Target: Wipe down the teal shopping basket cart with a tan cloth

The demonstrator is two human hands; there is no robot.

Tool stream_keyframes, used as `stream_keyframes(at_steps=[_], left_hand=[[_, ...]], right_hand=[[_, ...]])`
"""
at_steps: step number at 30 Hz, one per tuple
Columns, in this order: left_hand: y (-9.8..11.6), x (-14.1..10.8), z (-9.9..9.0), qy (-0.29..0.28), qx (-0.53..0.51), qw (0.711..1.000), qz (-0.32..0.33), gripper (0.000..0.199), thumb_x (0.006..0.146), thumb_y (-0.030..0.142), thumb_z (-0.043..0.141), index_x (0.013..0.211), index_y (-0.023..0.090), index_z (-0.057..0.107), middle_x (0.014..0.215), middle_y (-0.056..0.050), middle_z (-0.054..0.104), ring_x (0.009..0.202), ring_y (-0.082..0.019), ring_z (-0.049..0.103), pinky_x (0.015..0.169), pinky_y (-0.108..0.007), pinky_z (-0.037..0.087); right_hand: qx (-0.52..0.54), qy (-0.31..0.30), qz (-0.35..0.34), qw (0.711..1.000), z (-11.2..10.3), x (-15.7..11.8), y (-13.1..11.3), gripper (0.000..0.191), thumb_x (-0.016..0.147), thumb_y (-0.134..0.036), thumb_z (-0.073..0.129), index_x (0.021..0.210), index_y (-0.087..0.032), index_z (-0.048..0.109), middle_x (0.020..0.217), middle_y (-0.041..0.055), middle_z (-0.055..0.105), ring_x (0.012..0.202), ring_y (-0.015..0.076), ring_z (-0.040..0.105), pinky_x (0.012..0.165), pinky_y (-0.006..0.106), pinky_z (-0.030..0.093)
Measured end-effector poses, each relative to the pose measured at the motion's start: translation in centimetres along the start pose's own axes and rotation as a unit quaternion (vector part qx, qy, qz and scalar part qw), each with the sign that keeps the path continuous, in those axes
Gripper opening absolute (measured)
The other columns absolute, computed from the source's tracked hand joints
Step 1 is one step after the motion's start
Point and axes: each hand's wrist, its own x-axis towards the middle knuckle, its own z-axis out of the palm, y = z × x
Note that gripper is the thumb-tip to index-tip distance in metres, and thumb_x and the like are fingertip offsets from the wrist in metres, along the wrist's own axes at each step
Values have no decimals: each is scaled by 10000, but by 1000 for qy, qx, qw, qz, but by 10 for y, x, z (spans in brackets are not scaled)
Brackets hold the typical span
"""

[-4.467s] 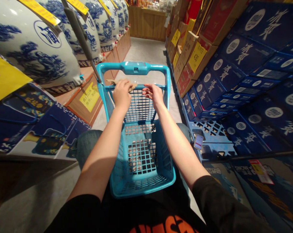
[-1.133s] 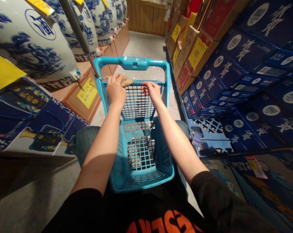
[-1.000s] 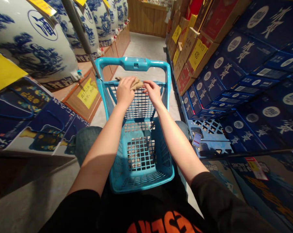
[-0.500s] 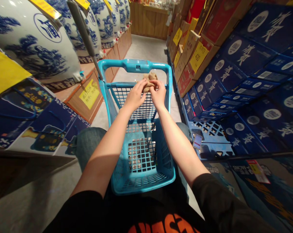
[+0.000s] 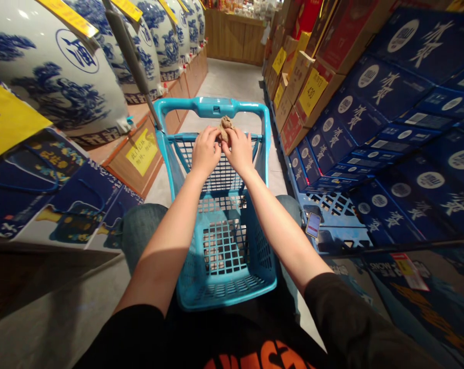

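Observation:
Both hands meet over the far end of a turquoise plastic shopping basket (image 5: 266,241) between my knees. A crumpled brown cloth (image 5: 226,124) is bunched up between them, its top sticking out above my fingertips. My left hand (image 5: 206,151) grips the cloth's left side with curled fingers. From the other side my right hand (image 5: 238,150) pinches it, thumb and fingers bent inward. Just beyond is the basket's raised turquoise frame (image 5: 216,106). A grey telescopic handle (image 5: 129,51) slants up from its left corner. Parts of the cloth are hidden by my fingers.
Large blue-and-white jars (image 5: 58,66) line a ledge on the left, with printed boxes (image 5: 70,189) in front. Stacked blue cartons (image 5: 355,128) rise on the right. A phone (image 5: 313,224) lies on a blue pallet (image 5: 335,205). Grey floor (image 5: 235,72) runs ahead to a wooden counter (image 5: 235,36).
My hands and the cloth have shifted slightly left. The cloth, spread wider before, is now gathered into a narrower bunch between my fingers.

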Motion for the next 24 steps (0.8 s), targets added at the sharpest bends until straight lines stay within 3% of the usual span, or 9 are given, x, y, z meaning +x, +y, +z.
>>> stream_keyframes(at_steps=[4, 8, 12, 17, 21, 24], left_hand=[[-6, 0, -1, 2, 1, 1000, -6, 537, 906, 87, 506, 1408, 194, 662, 1541, -127, 639, 1539, -309, 516, 1349, -529, 375], [-10, 1, -1, 17, 7, 1000, -10, 533, 914, 87, 494, 1413, 174, 661, 1539, -139, 642, 1520, -303, 534, 1341, -520, 387], [-3, 2, 1, 16, 10, 1000, 0, 527, 910, 83, 482, 1388, 180, 680, 1511, -122, 664, 1496, -294, 557, 1326, -507, 407], [5, 2, -2, 9, 21, 1000, 14, 533, 888, 76, 465, 1346, 210, 703, 1481, -86, 690, 1451, -284, 591, 1305, -502, 424], [1, 2, -4, -7, 16, 1000, 12, 527, 891, 84, 472, 1346, 209, 709, 1481, -85, 696, 1471, -293, 578, 1311, -519, 417], [-2, 3, -2, -5, 5, 1000, 9, 527, 905, 85, 471, 1359, 207, 712, 1488, -90, 691, 1482, -295, 568, 1322, -530, 406]], right_hand=[[-22, 29, 40, 999, -6, 0, 9, 434, 991, -129, 493, 1404, -150, 625, 1490, 170, 655, 1434, 309, 588, 1370, 670, 227], [-43, 62, 102, 992, -7, 4, 23, 423, 958, -116, 481, 1351, -87, 635, 1438, 225, 652, 1415, 336, 598, 1348, 632, 305], [-15, 36, 39, 998, -1, 4, 11, 437, 965, -104, 474, 1376, -102, 620, 1492, 223, 620, 1428, 331, 586, 1319, 605, 367], [0, -24, -15, 1000, 2, 3, -8, 471, 971, -93, 480, 1421, -158, 599, 1487, 161, 641, 1428, 274, 590, 1376, 604, 262], [-18, 30, 55, 998, -6, 3, 9, 440, 969, -127, 507, 1394, -135, 619, 1467, 189, 642, 1423, 317, 584, 1368, 670, 225], [-41, 48, 92, 994, -8, 2, 16, 445, 975, -136, 520, 1407, -86, 614, 1450, 229, 625, 1421, 348, 574, 1333, 630, 328]])
